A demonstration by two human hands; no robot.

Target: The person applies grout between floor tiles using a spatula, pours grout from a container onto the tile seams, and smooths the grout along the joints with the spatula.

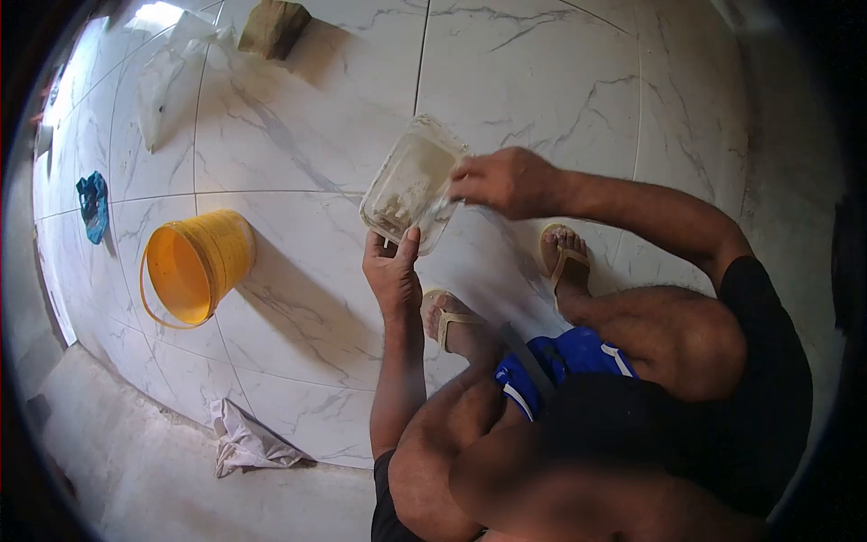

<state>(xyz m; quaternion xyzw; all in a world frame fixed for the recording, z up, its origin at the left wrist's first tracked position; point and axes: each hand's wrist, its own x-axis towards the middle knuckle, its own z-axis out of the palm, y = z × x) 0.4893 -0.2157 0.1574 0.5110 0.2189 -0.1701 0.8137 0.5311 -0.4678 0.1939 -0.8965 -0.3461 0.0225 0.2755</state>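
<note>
My left hand (395,268) grips the near rim of a translucent rectangular plastic tub (432,149), thumb on the edge and fingers underneath. Pale, wet-looking residue is smeared over the inside of the tub, with greyish clumps toward its near end. At the tub's right side, my right hand (510,183) is closed, fingers pressed together. Something whitish and blurred shows below its fingertips, inside the tub; its kind cannot be made out. The tub is held tilted above the tiled floor, in front of my sandalled feet.
A yellow bucket (237,248) lies tipped on its side to the left. Beyond it are a crumpled blue cloth or bag (93,208) and a clear plastic sheet (161,95). A brownish block (271,29) sits at the top. A whitish crumpled bag (244,443) lies by the floor's near-left edge.
</note>
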